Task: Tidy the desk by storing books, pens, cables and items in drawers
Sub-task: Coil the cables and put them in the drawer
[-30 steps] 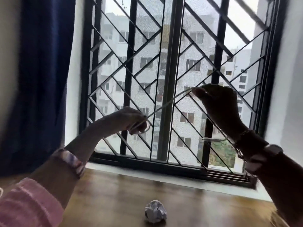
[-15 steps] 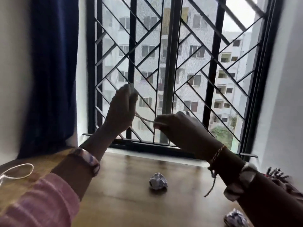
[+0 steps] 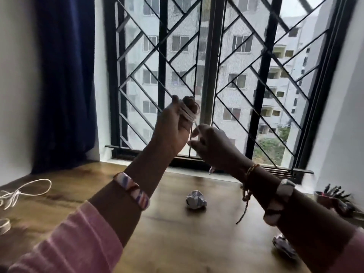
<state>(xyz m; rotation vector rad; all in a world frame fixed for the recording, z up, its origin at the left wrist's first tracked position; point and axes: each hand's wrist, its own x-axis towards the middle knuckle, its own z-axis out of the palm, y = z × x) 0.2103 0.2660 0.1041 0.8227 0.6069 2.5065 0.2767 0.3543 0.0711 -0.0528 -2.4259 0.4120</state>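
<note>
I'm coiling the thin white cable [image 3: 188,113] round my left hand [image 3: 175,123], raised above the wooden desk's [image 3: 177,243] far edge; my right hand [image 3: 208,142] pinches its tail. Next, I'd judge: finish winding, then drawer.

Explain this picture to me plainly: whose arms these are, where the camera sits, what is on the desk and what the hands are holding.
There is no machine here. A person wears a camera on the head, so you look forward and down along their own two arms, raised in front of a barred window.

The left hand has a white cable looped round its fingers. The right hand pinches the loose end of that cable close beside it, apparently winding it into a coil.

On the wooden desk lie a crumpled paper ball in the middle, another paper ball near the right arm, a second white cable at the left edge, and a pen holder at the far right.
</note>
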